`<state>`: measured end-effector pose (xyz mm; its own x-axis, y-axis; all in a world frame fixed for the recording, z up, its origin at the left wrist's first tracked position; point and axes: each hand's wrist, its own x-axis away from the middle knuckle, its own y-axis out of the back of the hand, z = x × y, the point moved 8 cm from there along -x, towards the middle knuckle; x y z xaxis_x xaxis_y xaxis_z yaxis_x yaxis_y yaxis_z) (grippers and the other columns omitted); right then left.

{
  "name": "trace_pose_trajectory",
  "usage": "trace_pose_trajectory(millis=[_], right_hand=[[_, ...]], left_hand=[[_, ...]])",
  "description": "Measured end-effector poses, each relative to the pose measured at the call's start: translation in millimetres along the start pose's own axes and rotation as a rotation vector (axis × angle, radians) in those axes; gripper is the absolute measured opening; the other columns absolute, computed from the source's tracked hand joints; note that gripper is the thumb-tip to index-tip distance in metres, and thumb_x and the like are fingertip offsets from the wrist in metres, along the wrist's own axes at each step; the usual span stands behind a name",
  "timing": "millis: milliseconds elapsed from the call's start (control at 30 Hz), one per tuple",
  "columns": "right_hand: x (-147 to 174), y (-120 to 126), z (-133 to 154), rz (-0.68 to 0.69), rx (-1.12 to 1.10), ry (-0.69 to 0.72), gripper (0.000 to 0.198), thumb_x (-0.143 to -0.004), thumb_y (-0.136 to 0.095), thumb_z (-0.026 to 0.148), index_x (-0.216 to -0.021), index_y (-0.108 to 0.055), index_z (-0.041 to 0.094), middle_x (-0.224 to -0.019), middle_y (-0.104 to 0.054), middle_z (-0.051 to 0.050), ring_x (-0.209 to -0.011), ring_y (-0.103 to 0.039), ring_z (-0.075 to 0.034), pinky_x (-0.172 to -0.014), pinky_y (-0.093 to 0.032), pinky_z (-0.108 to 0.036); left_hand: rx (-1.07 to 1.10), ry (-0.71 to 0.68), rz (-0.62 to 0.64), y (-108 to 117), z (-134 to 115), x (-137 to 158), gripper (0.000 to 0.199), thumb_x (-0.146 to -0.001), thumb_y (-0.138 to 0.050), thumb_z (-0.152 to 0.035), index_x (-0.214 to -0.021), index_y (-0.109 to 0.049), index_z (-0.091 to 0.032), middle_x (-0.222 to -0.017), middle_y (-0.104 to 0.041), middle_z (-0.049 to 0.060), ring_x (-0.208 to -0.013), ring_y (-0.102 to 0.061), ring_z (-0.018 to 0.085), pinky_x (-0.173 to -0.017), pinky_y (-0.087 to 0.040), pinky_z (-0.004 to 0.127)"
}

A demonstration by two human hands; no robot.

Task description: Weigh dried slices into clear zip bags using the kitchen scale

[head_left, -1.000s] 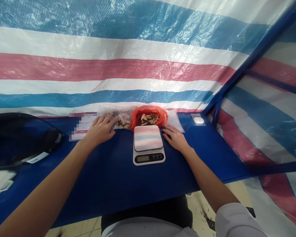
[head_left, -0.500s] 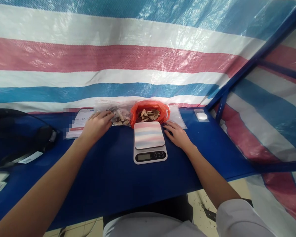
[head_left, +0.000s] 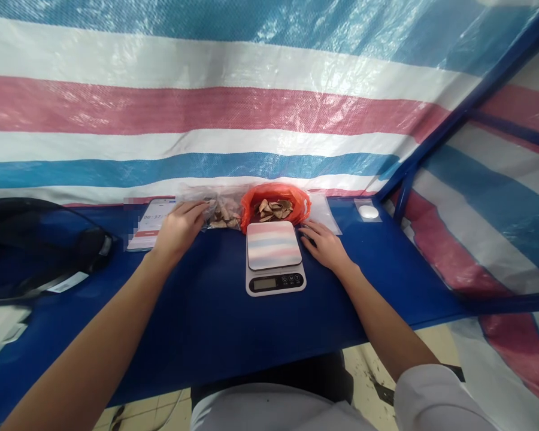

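Note:
My left hand (head_left: 182, 227) lies palm down with its fingers stretched over the left edge of a clear plastic bag (head_left: 224, 214), which holds light brown dried pieces. My right hand (head_left: 322, 242) rests flat just right of a white kitchen scale (head_left: 274, 254), fingers loosely spread and holding nothing. The scale's mirror-like plate carries only a reflection of the stripes, and its display (head_left: 265, 284) is too faint to read. Right behind the scale, an open red plastic bag (head_left: 248, 206) holds dried brown slices (head_left: 275, 209).
Left of my left hand lies a phone (head_left: 146, 236) showing a timer. A black headset-like object (head_left: 90, 254) and a white box (head_left: 0, 329) are further left. Flat clear bags (head_left: 326, 212) and a small bag with a white round object (head_left: 368, 212) sit right. Striped sheeting (head_left: 251, 108) encloses the blue table (head_left: 206, 335).
The view has shifted slightly, so the things on the table appear a little further right. Both hands stay in nearly the same places by the bag and the scale.

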<state>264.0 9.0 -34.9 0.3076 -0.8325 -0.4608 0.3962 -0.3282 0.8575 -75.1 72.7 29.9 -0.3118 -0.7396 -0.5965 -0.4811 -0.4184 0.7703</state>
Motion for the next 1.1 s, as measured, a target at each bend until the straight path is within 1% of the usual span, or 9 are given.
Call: trace_pose_trajectory(millis=[233,333,400,533,600,667,800,967,1100], right_hand=[[0.2,20.9,12.7,-0.112,0.002,0.059,0.029,-0.1,-0.05,0.024,-0.117,-0.073,0.024,-0.132,-0.07,-0.007,-0.129,-0.062,-0.027,-0.11,-0.052,-0.046],[-3.3,32.9,23.6,-0.167,-0.003,0.08,0.028,-0.099,-0.052,0.023,-0.116,-0.074,0.024,-0.131,-0.071,-0.007,-0.127,-0.064,-0.028,-0.11,-0.053,-0.047],[-8.0,39.9,33.7,-0.196,-0.026,0.092,0.027,-0.098,-0.053,0.023,-0.115,-0.074,0.024,-0.13,-0.071,-0.008,-0.127,-0.064,-0.028,-0.11,-0.053,-0.047],[-23.1,48.5,57.6,-0.227,-0.167,0.102,0.029,-0.098,-0.052,0.024,-0.117,-0.074,0.025,-0.131,-0.071,-0.006,-0.13,-0.062,-0.025,-0.114,-0.05,-0.043],[-32.0,48.8,65.8,-0.24,-0.272,0.069,0.03,-0.098,-0.052,0.026,-0.118,-0.074,0.025,-0.131,-0.071,-0.006,-0.128,-0.063,-0.024,-0.111,-0.052,-0.04],[-40.2,43.3,67.5,-0.238,-0.413,-0.008,0.031,-0.098,-0.052,0.029,-0.121,-0.072,0.026,-0.135,-0.068,-0.006,-0.126,-0.064,-0.023,-0.11,-0.052,-0.039],[-46.9,24.6,56.9,-0.291,-0.701,-0.179,0.034,-0.094,-0.056,0.036,-0.123,-0.071,0.026,-0.131,-0.07,-0.006,-0.124,-0.066,-0.024,-0.108,-0.054,-0.04],[-42.0,-5.0,40.1,-0.272,-1.017,-0.39,0.046,-0.084,-0.069,0.047,-0.123,-0.068,0.024,-0.122,-0.074,-0.007,-0.116,-0.07,-0.025,-0.101,-0.058,-0.04],[-36.9,-6.6,38.5,-0.298,-1.075,-0.444,0.042,-0.08,-0.073,0.048,-0.113,-0.071,0.021,-0.111,-0.078,-0.008,-0.105,-0.074,-0.025,-0.098,-0.059,-0.04]], left_hand=[[0.155,0.111,-0.296,38.2,-19.7,3.2,0.026,-0.091,-0.053,-0.033,-0.093,-0.077,-0.023,-0.103,-0.078,0.007,-0.101,-0.072,0.026,-0.099,-0.055,0.039],[0.244,0.149,-0.386,54.2,-35.3,9.0,0.02,-0.089,-0.061,-0.03,-0.093,-0.078,-0.02,-0.102,-0.078,0.006,-0.098,-0.073,0.024,-0.096,-0.055,0.038],[0.356,0.197,-0.388,55.3,-43.1,11.9,0.019,-0.087,-0.063,-0.029,-0.096,-0.079,-0.021,-0.104,-0.078,0.005,-0.098,-0.073,0.024,-0.094,-0.056,0.037],[0.641,0.344,-0.392,35.7,-50.5,16.9,0.019,-0.081,-0.073,-0.034,-0.095,-0.08,-0.023,-0.1,-0.079,0.004,-0.091,-0.073,0.022,-0.084,-0.057,0.034],[0.804,0.427,-0.401,17.9,-52.8,19.4,0.022,-0.075,-0.08,-0.035,-0.093,-0.08,-0.023,-0.092,-0.079,0.004,-0.077,-0.07,0.018,-0.075,-0.057,0.032],[1.024,0.517,-0.396,-3.3,-55.7,22.2,0.026,-0.067,-0.085,-0.035,-0.088,-0.08,-0.021,-0.083,-0.077,0.003,-0.068,-0.068,0.016,-0.069,-0.057,0.03],[1.439,0.697,-0.331,-39.5,-66.8,29.8,0.032,-0.054,-0.093,-0.032,-0.079,-0.078,-0.02,-0.081,-0.077,0.003,-0.074,-0.07,0.017,-0.071,-0.059,0.031],[1.599,0.82,-0.259,-54.6,-76.4,39.0,0.035,-0.048,-0.097,-0.029,-0.075,-0.077,-0.02,-0.082,-0.077,0.001,-0.078,-0.071,0.016,-0.076,-0.06,0.029],[1.616,0.869,-0.209,-60.4,-78.9,43.5,0.038,-0.05,-0.098,-0.029,-0.079,-0.077,-0.018,-0.085,-0.078,0.001,-0.082,-0.071,0.014,-0.081,-0.059,0.028]])
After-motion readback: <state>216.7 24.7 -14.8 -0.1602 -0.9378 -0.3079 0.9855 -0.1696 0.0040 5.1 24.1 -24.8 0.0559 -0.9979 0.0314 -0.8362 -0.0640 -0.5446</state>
